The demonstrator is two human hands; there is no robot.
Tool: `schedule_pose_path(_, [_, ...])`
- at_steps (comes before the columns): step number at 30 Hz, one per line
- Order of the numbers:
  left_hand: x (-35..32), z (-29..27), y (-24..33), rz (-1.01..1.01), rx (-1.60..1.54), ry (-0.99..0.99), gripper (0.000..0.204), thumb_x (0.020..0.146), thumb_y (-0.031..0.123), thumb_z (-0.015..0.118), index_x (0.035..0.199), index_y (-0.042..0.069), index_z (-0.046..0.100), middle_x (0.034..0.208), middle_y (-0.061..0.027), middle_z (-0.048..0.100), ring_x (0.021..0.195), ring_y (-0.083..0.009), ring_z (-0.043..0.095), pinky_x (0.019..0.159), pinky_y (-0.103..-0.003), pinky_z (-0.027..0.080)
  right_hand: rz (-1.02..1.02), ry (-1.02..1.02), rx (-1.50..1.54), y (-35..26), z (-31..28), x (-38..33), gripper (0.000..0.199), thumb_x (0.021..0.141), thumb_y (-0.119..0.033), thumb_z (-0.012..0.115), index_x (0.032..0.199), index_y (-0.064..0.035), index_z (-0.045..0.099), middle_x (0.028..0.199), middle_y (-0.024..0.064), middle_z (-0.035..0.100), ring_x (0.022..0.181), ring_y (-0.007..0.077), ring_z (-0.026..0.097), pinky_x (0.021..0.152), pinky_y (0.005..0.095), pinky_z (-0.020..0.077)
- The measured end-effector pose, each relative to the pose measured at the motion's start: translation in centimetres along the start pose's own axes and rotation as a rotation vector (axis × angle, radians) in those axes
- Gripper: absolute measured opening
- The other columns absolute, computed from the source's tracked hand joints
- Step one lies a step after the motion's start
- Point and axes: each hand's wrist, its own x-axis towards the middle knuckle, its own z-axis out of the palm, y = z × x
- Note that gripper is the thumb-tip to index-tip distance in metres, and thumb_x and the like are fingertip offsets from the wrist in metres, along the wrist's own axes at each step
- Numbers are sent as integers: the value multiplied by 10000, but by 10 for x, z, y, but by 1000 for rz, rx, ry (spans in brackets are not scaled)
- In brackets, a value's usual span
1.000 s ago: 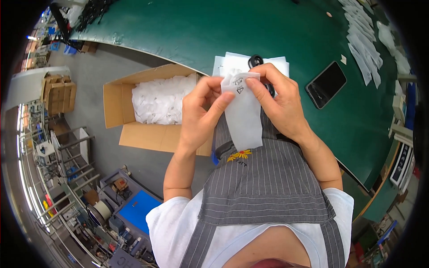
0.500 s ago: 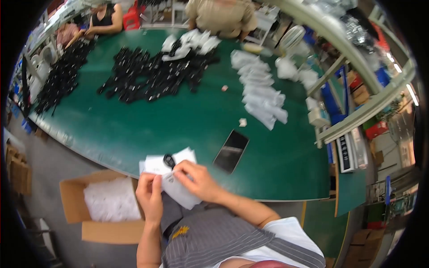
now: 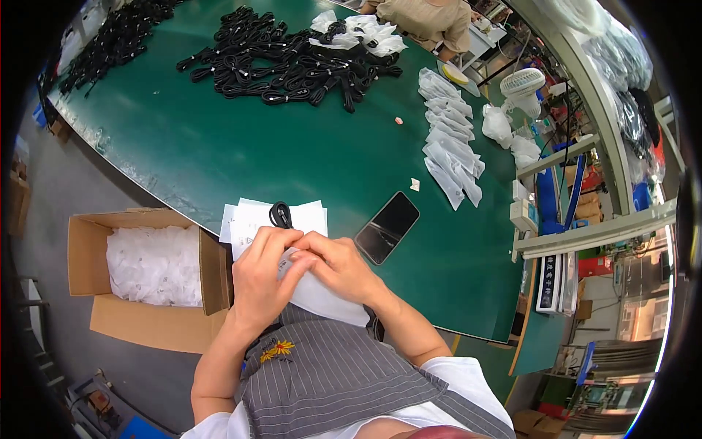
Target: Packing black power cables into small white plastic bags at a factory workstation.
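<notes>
A frosted plastic bag (image 3: 322,296) hangs over the table's near edge, pinched at its upper end between my two hands. My left hand (image 3: 262,274) closes its thumb and fingers on the bag's left side. Facing it, my right hand (image 3: 335,265) grips the other side, and the fingertips almost meet. A coiled black cable (image 3: 280,214) shows just beyond the fingers; whether its lower end is inside the bag is hidden. White paper sheets (image 3: 314,212) lie beneath the cable and hands. Right of them rests a black smartphone (image 3: 387,228).
An open cardboard box (image 3: 208,267) holding many clear bags stands at the left. Piles of black cables (image 3: 292,62) cover the far side of the green table (image 3: 219,154). A row of filled bags (image 3: 452,139) lies right, near a metal frame (image 3: 599,235). Opposite is another person (image 3: 431,18).
My view has shifted, so the far table sits higher. My hands have drawn together at the bag's upper end, both still gripping it.
</notes>
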Motion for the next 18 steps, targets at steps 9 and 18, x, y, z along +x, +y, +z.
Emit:
schedule_pose_path(9, [-26, -8, -35, -155, -62, 129, 67, 857, 33, 610, 808, 15, 568, 571, -89, 540, 461, -166, 540, 442, -278, 391, 320, -173, -11, 0, 15, -26, 230, 883, -211, 611, 1018, -42, 532, 787, 132, 614, 706, 210, 608, 634, 312, 455])
schedule_pose_path(18, [-33, 2, -102, -366, -38, 414, 67, 905, 65, 545, 949, 15, 547, 670, -95, 570, 567, -179, 534, 519, -306, 417, 533, 145, 99, 31, 3, 0, 157, 897, -172, 596, 867, -18, 599, 654, -20, 526, 556, 40, 463, 484, 202, 368])
